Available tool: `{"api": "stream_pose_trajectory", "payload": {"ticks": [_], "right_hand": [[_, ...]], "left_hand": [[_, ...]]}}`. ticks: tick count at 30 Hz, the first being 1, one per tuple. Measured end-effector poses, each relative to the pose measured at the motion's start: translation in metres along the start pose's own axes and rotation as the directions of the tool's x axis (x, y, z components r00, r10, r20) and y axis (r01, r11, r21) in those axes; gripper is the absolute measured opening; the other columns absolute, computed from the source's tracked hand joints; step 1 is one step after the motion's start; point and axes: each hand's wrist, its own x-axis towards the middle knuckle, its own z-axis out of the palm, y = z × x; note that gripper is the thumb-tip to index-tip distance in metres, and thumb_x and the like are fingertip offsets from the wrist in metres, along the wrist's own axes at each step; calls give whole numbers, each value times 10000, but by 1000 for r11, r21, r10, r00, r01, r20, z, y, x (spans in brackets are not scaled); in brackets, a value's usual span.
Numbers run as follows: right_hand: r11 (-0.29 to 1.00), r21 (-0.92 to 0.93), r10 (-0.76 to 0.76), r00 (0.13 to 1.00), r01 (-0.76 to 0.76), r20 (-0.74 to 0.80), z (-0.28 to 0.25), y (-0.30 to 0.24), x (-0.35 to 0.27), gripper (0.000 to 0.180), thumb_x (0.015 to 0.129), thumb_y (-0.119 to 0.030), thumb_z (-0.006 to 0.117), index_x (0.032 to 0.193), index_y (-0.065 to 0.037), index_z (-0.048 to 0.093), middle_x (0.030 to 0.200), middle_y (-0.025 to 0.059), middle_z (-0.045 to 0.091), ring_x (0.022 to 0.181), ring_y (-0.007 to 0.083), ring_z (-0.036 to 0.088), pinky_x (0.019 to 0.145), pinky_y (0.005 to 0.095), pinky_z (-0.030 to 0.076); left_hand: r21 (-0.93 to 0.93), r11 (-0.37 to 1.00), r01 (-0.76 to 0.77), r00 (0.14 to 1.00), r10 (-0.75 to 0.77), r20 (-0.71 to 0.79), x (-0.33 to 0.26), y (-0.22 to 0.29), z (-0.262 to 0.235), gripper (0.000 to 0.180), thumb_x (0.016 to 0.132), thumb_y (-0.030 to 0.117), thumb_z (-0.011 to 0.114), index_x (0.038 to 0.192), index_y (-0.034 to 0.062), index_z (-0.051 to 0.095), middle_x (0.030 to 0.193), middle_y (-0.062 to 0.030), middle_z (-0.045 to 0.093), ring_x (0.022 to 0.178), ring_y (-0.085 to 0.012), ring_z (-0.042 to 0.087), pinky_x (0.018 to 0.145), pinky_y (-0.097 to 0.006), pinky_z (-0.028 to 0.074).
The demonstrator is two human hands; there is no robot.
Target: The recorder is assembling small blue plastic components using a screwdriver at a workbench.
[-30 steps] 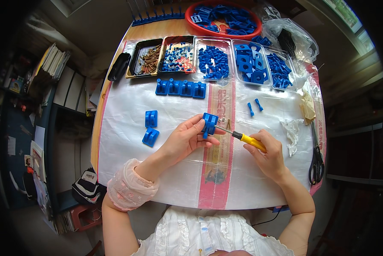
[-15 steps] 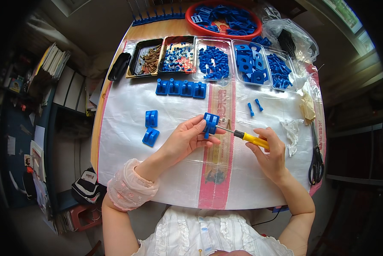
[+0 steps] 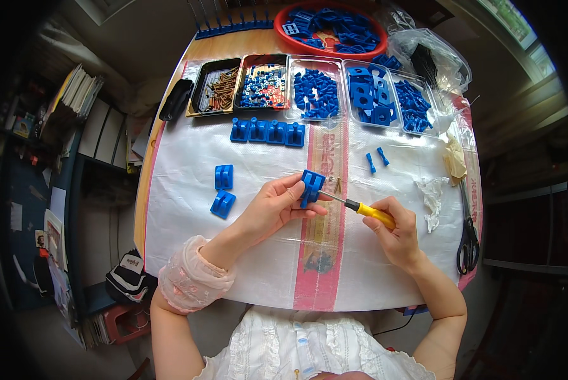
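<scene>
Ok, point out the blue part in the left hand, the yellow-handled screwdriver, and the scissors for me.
blue part (image 3: 310,187), head view, on its grooved face above the thumb.
yellow-handled screwdriver (image 3: 374,215), head view, on the yellow grip ahead of the right fingers.
scissors (image 3: 468,244), head view, on the black handle loops.

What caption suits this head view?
Left hand holds a blue plastic bracket while right hand applies a yellow-handled screwdriver.

trays: 5 in a row (image 3: 315,95), 12 o'clock
red basin: 1 (image 3: 334,28)
blue blocks in a row: 4 (image 3: 268,132)
loose blue blocks: 2 (image 3: 223,190), 9 o'clock
held block: 1 (image 3: 310,187)
small blue pegs: 2 (image 3: 377,159)
screwdriver: 1 (image 3: 366,210)
scissors: 1 (image 3: 467,240), 3 o'clock
</scene>
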Motion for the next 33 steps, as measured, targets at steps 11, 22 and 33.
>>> {"api": "stream_pose_trajectory", "payload": {"ticks": [11, 22, 33], "right_hand": [[986, 130, 104, 994, -109, 46, 3, 4, -2, 165, 924, -79, 731, 931, 15, 596, 679, 77, 616, 578, 96, 519, 526, 284, 371], [945, 211, 227, 966, -249, 120, 0, 1, 0, 190, 940, -142, 705, 903, 8, 595, 678, 16, 574, 625, 55, 459, 561, 260, 339], [910, 251, 291, 941, -328, 174, -3, 0, 1, 178, 953, -165, 680, 889, -28, 587, 709, -38, 546, 642, 24, 420, 573, 226, 296]], "left_hand": [[3, 1000, -1, 1000, 1, 2, 0, 0, 1, 395, 1106, 242, 462, 1395, -21, 518, 1251, -182, 668, 1078, -240, 715, 918, -293, 599], [17, 1000, 1, 1000, -2, 7, 0, 0, 0, 410, 1100, 235, 479, 1414, -29, 500, 1267, -191, 663, 1067, -246, 719, 908, -294, 607], [30, 1000, -8, 1000, 8, 5, 0, -1, 1, 413, 1100, 237, 479, 1413, -33, 501, 1246, -181, 668, 1061, -254, 720, 906, -297, 605]]}}
